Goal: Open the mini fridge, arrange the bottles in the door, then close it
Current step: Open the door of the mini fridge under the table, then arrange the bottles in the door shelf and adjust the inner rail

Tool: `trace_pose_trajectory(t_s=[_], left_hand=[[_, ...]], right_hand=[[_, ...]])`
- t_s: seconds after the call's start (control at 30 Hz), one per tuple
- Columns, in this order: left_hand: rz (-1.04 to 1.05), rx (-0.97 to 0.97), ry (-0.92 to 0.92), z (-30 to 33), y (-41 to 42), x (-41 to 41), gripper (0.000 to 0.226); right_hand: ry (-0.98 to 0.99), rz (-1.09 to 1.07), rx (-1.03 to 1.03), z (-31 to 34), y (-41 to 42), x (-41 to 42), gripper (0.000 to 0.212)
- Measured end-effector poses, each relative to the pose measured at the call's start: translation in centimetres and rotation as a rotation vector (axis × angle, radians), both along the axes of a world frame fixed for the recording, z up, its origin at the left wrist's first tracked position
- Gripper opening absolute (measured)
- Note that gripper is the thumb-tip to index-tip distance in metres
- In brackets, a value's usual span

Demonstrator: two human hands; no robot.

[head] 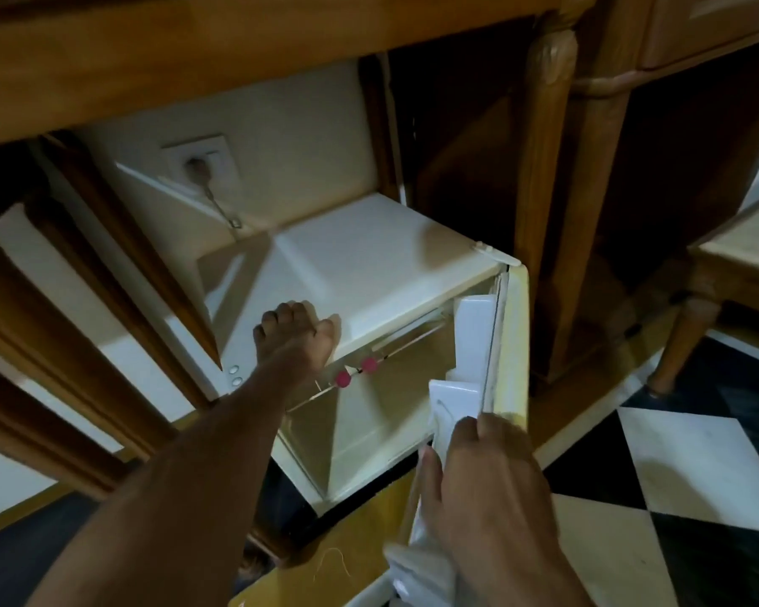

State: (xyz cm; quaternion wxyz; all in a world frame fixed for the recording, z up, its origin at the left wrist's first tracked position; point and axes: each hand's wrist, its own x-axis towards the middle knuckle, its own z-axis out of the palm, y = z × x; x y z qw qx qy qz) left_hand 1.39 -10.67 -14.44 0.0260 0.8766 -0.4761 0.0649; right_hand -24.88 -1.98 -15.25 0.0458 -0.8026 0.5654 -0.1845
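A white mini fridge (369, 260) stands under a wooden desk with its door (515, 343) swung open to the right. My left hand (294, 335) rests flat on the front left edge of the fridge top. My right hand (478, 475) grips the free edge of the open door, fingers curled over it. White door shelves (474, 339) show on the door's inner side. Two red bottle caps (356, 372) sit just inside the fridge, below its top front edge. The bottles' bodies are hidden.
The wooden desk frame (544, 168) and its turned leg stand right of the fridge. A wall socket (200, 162) with a plugged cord sits behind. A wooden panel (106, 278) lies to the left. The floor has black and white tiles (675, 466).
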Motion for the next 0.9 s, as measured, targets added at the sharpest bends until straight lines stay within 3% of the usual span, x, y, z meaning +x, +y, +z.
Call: trace_pose_trajectory(t_s=[0.1,0.17,0.33,0.47,0.6,0.7,0.8,0.9], left_hand=[[0.025,0.002,0.023,-0.4,-1.0,0.6,0.079],[0.007,-0.003,0.007,-1.0,-1.3,1.3,0.080],[-0.013,-0.012,0.014,-1.6,-1.5,1.3,0.091],[-0.180,-0.060,-0.129,-2.2,-0.9,1.0,0.076],[-0.168,-0.068,-0.011,-1.0,-2.1,0.2,0.082],[-0.109,-0.100,-0.024,-1.0,-2.8,-0.6,0.084],[-0.095,-0.100,-0.059,-1.7,-2.7,-0.2,0.062],[-0.072,-0.095,-0.022,-1.5,-2.8,-0.2,0.050]], right_hand=[[0.059,-0.113,0.097,-1.7,0.8,-1.3,0.085],[0.046,-0.161,0.080,-3.1,0.7,-2.8,0.095],[0.050,-0.285,-0.027,-5.0,-1.6,-7.4,0.092],[0.001,-0.410,-0.101,-5.8,-4.2,-10.1,0.089],[-0.095,-0.484,-0.119,-5.8,-7.5,-12.2,0.086],[-0.064,-0.482,-0.121,-5.8,-9.4,-13.9,0.082],[-0.047,-0.447,-0.154,-6.3,-10.8,-15.5,0.074],[-0.193,-0.463,-0.248,-7.9,-10.2,-15.9,0.063]])
